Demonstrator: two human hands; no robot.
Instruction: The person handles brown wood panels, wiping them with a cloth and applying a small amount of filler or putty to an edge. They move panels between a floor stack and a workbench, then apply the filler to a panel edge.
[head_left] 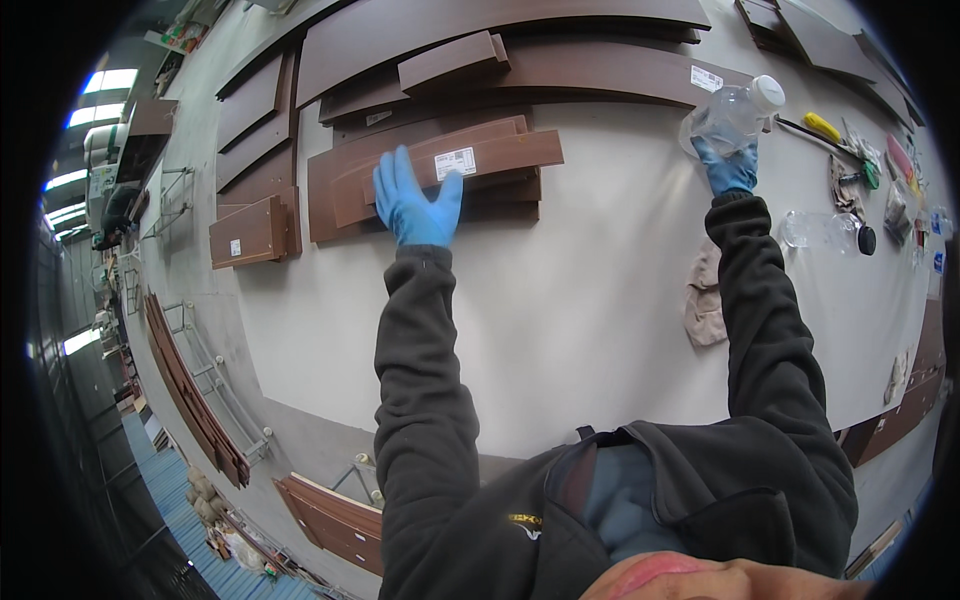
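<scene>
My left hand (412, 200), in a blue glove, lies with its fingers spread on a small stack of brown boards (500, 158). A white label (455, 164) on the top board shows just beside its thumb. Over on the right, my gloved right hand (730, 166) is wrapped round a clear plastic bottle (735, 115) with a white cap, which is tilted with the cap toward the upper right. What the bottle contains, if anything, I cannot make out.
Long brown panels (500, 75) lie across the far side of the white table (560, 330). To the right are a yellow-handled screwdriver (822, 126), another clear bottle (822, 232) with a black cap and a beige cloth (705, 300). More boards (250, 232) stand at the left.
</scene>
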